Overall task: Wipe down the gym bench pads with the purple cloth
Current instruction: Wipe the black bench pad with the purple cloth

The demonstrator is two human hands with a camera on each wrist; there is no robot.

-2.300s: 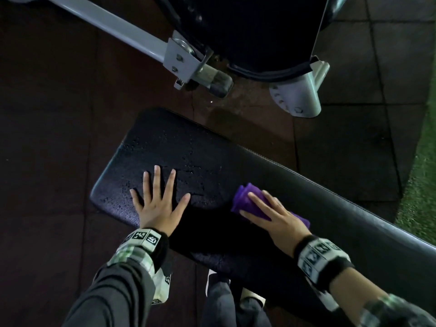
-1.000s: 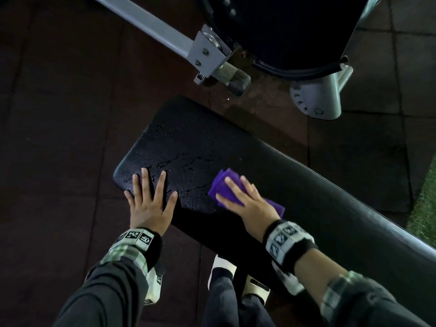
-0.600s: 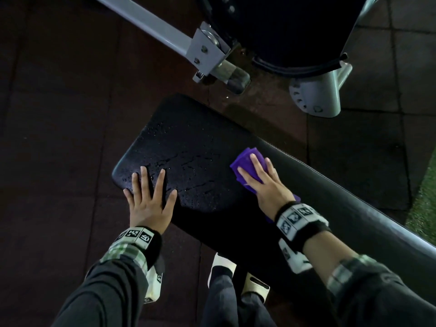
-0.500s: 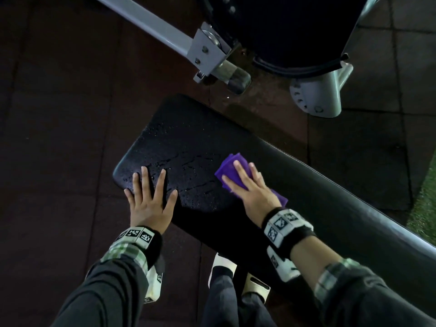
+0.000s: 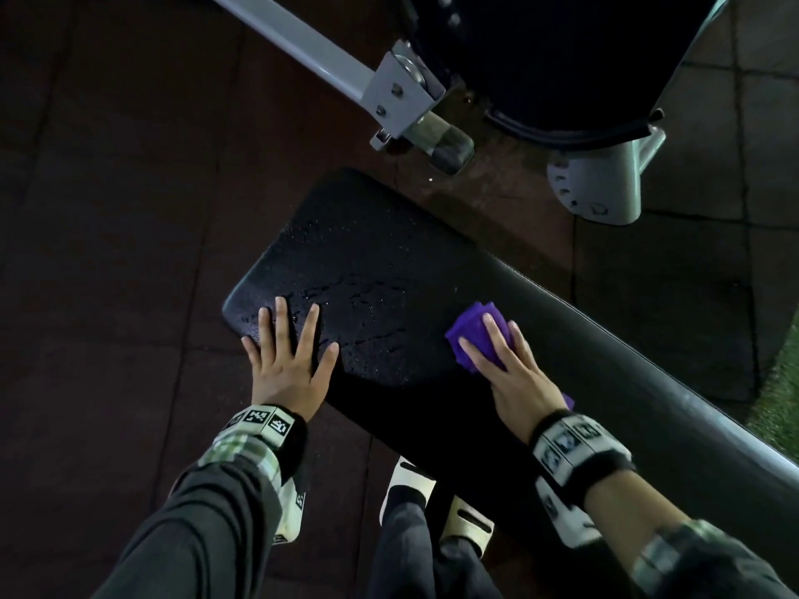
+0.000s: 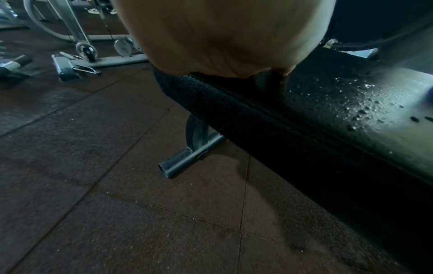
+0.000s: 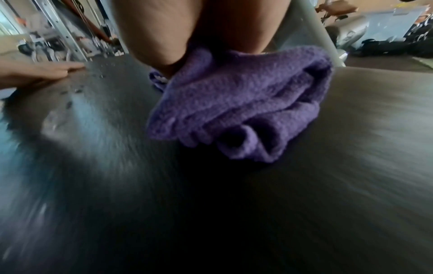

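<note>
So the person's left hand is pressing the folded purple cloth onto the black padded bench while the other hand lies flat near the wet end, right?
Not quite: the head view shows the right hand pressing the folded purple cloth onto the black padded bench. The left hand is the one lying flat near the wet end.

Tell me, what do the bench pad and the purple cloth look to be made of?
Bench pad: black grained vinyl or leatherette, seemingly; droplets bead on it and a seam runs along its edge. Purple cloth: soft knitted or waffle-weave fabric, possibly microfibre; it bunches in thick folds.
</note>
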